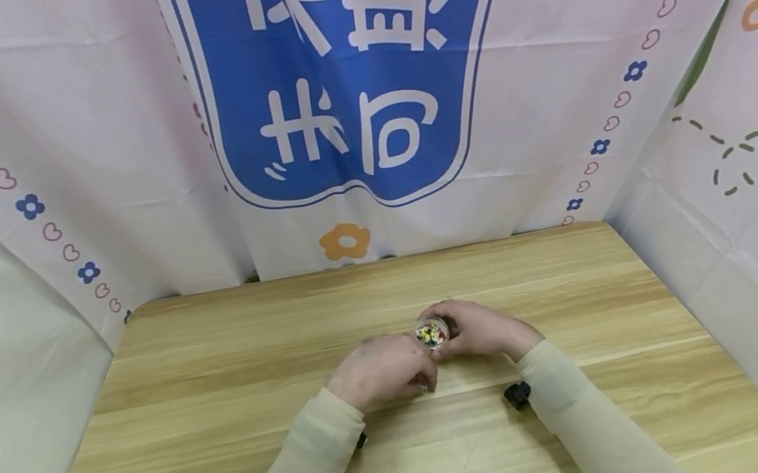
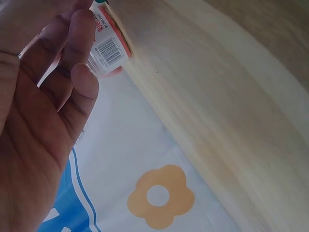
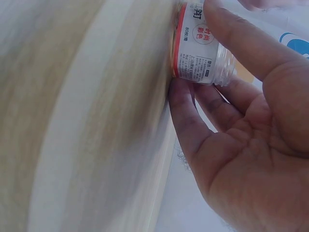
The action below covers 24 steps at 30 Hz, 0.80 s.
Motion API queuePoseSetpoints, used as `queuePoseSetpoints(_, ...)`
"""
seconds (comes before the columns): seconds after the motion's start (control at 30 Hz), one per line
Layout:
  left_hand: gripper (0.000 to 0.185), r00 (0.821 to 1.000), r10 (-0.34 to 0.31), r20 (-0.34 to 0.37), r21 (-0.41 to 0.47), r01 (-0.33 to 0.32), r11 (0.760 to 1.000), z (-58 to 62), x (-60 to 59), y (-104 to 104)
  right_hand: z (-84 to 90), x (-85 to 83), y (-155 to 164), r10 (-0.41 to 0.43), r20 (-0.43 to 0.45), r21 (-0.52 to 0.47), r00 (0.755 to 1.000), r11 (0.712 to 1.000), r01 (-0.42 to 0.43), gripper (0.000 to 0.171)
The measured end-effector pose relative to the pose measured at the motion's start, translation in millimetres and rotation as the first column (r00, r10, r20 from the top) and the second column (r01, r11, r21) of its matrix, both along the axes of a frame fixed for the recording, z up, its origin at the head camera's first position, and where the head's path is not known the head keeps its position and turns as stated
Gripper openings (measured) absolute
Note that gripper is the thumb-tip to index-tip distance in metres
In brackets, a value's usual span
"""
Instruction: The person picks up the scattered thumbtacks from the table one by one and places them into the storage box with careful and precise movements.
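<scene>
A small clear jar [image 1: 432,334] of colourful push pins stands upright on the table, its threaded mouth uncapped. Its white label [image 2: 110,46] reads PUSH PINS and has a red stripe near the base. My right hand [image 1: 475,328] grips the jar from the right, thumb on one side and fingers on the other [image 3: 260,111]. Close by on the left, my left hand [image 1: 389,368] has its fingers curled downward. At its fingertips, a bit of a green push pin [image 2: 100,1] shows at the top edge of the left wrist view; the pinching tips are mostly hidden.
The wood-grain table [image 1: 231,432] spreads around both hands. Behind it hangs a white cloth with a blue printed panel [image 1: 347,141] and an orange flower [image 1: 345,241]. A black wrist camera [image 1: 518,395] juts from the right sleeve.
</scene>
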<state>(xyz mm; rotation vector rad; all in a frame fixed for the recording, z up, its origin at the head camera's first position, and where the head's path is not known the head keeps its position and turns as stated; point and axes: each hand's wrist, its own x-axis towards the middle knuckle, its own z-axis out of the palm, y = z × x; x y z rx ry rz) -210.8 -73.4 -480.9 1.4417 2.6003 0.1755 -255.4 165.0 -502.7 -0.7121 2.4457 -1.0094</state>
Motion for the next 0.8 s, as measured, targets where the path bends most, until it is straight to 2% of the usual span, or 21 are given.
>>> queuePoseSetpoints(0.23,0.014,1.0,0.02,0.002,-0.005,-0.02,1.0,-0.4,1.2,0.2,-1.0,-0.1,0.4,0.004,0.004,0.0,1.0,1.0,-0.004,0.057)
queuePoseSetpoints(0.43,0.009,1.0,0.029,-0.001,-0.017,-0.029,0.999,0.2,1.5,0.7,-1.9,-0.6,0.3,0.005,0.016,-0.014,1.0,1.0,-0.005,0.057)
queuePoseSetpoints(0.8,0.009,0.997,0.08,0.01,0.003,-0.08,0.997,-0.7,1.3,0.0,-1.6,-0.7,0.2,-0.01,0.025,-0.003,1.0,1.0,0.01,0.057)
